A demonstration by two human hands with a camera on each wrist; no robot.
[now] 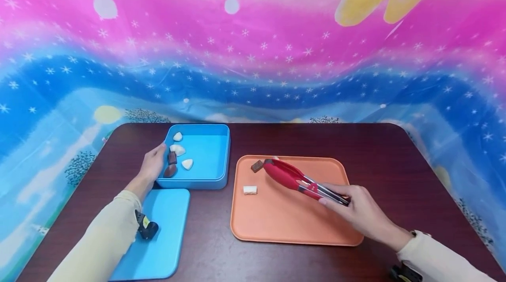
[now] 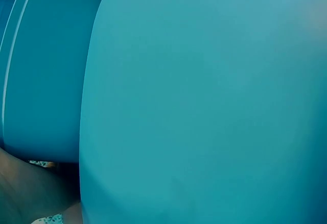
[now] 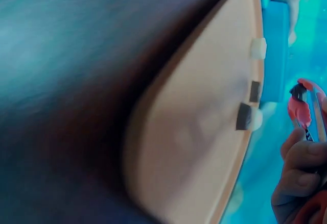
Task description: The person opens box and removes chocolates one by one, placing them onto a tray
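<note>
In the head view, my right hand (image 1: pixel 361 211) grips the metal handles of red-tipped tongs (image 1: pixel 282 174) over an orange tray (image 1: pixel 292 220). The tong heads hang beside a brown chocolate-like piece (image 1: pixel 258 166); whether they hold anything I cannot tell. A short white piece (image 1: pixel 250 190) lies nearer the tray's left side. The right wrist view shows another dark piece (image 3: pixel 243 117) next to a white one (image 3: pixel 257 119). My left hand (image 1: pixel 152 165) touches the outer left wall of a blue box (image 1: pixel 209 184). Several white pieces (image 1: pixel 187 164) and dark brown pieces (image 1: pixel 170 171) lie inside it.
A flat blue lid (image 1: pixel 168 238) lies on the dark table (image 1: pixel 211 233) in front of the box, under my left forearm. A colourful cloth (image 1: pixel 253 75) hangs behind and around the table. The box stands left of the tray, close to the back edge.
</note>
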